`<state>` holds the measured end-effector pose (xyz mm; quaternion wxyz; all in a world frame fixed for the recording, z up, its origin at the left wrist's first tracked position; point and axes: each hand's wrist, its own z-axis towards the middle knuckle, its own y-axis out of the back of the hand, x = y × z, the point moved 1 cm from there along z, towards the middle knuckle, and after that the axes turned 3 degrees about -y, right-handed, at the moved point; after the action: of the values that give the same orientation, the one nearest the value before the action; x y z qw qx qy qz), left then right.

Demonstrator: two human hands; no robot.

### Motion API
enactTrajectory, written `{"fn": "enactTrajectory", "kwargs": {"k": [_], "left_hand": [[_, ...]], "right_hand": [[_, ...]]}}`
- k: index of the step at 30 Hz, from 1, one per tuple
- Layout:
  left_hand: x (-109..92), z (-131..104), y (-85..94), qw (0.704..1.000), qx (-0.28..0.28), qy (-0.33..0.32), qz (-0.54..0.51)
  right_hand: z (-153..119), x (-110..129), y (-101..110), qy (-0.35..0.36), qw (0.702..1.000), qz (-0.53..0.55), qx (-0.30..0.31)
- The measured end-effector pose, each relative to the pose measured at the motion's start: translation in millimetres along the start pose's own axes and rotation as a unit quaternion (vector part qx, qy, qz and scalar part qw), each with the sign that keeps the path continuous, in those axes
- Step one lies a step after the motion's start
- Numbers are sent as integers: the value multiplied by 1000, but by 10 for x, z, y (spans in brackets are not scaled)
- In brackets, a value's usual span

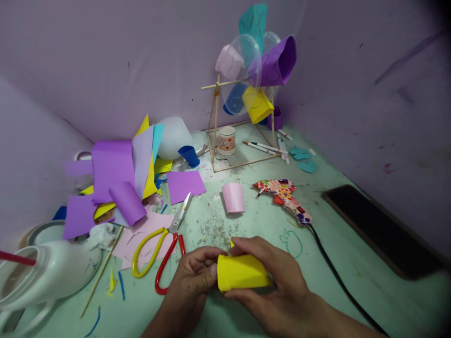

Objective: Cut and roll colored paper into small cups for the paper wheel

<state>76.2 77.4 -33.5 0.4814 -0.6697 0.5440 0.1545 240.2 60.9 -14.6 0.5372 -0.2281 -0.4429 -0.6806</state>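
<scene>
A small yellow paper cup (243, 272) lies on its side between my hands, low in the view. My right hand (282, 274) is wrapped around its body, thumb below and fingers above. At its left end, the fingers of my left hand (197, 272) pinch the rim. A bit of yellow paper shows above it by the right fingertips. Just beyond stands a pink paper cup (233, 198). Left of my left hand lie open scissors (174, 226) with one yellow and one red handle. A flowered glue gun (283, 197) rests to the right.
A stick frame (215, 126) at the back carries a wheel of clear discs (243, 70) with coloured paper cups. Coloured paper (112, 169) is piled left, near a tipped white jug (63, 267). A phone (377, 225) lies right, beside the glue gun's black cord (338, 272).
</scene>
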Motion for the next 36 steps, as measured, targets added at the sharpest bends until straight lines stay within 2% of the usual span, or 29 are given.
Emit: {"fn": "enactTrajectory", "kwargs": {"k": [6, 13, 20, 24, 28, 36], "left_hand": [[-11, -20, -24, 1000, 6, 3, 14], [46, 37, 7, 999, 40, 10, 10], [51, 42, 16, 999, 46, 17, 22], [50, 49, 27, 999, 26, 3, 40], [9, 25, 58, 994, -6, -1, 106], [-97, -29, 14, 988, 41, -61, 139]], "right_hand": [[-15, -16, -7, 23, 999, 15, 30], [33, 26, -24, 26, 998, 48, 6], [-3, -15, -41, 21, 998, 66, 8], [-3, -18, -47, 19, 998, 65, 17], [17, -16, -51, 17, 998, 32, 45], [22, -49, -28, 12, 997, -19, 80]]}}
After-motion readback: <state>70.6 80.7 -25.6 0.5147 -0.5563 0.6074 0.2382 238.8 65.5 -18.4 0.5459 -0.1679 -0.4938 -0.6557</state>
